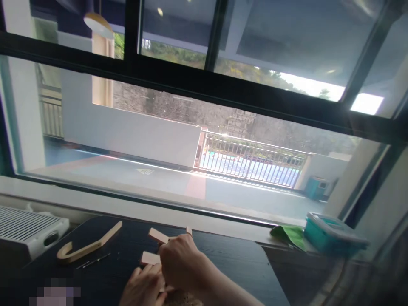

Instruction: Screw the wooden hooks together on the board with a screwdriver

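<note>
On a dark table, my left hand is curled against a light wooden piece, steadying it from the near side. My right hand is closed in a fist just above and to the right, over the same wooden parts. Whatever its fingers grip is hidden behind the back of the hand. Another flat wooden piece sticks out beyond the right knuckles, and a small wooden end shows behind them. How these pieces join cannot be seen.
A hook-shaped wooden piece lies on the table's left, with a thin pointed tool beside it. A white slatted appliance stands far left. At the right are a teal lidded box and a green cloth. A window rises behind the table.
</note>
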`<action>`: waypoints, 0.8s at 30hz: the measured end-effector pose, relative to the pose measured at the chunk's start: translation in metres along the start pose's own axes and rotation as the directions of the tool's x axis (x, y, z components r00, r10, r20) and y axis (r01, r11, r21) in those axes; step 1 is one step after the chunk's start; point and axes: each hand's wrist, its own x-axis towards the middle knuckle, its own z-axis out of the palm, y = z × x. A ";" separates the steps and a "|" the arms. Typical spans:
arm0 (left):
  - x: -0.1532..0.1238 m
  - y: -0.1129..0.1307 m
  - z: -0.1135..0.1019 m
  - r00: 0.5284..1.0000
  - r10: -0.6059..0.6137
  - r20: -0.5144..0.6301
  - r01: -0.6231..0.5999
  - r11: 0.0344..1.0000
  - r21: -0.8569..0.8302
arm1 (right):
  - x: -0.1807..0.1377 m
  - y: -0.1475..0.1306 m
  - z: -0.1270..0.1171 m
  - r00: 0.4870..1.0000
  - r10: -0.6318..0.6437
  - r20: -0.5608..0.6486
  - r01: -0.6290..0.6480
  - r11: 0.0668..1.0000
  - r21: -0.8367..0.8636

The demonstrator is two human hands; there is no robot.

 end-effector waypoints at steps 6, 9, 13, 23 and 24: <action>0.006 0.001 0.004 0.999 -0.030 0.042 0.030 0.999 -0.012 | 0.004 0.011 0.001 0.999 -0.024 0.033 0.023 0.999 0.034; 0.005 -0.006 0.006 0.999 -0.042 0.011 0.043 0.999 -0.031 | 0.001 0.017 0.001 0.999 -0.033 0.043 0.030 0.997 0.070; 0.003 -0.011 -0.004 0.996 -0.019 -0.088 0.009 0.993 -0.114 | -0.006 0.024 0.002 0.998 -0.056 -0.004 0.056 0.988 0.142; 0.004 0.006 -0.034 0.956 -0.081 -0.283 -0.083 0.848 -0.523 | -0.010 0.049 0.000 0.989 -0.131 0.075 0.101 0.943 0.316; 0.003 0.009 -0.038 0.950 -0.087 -0.301 -0.097 0.831 -0.547 | -0.010 0.051 0.004 0.990 -0.126 0.062 0.098 0.936 0.337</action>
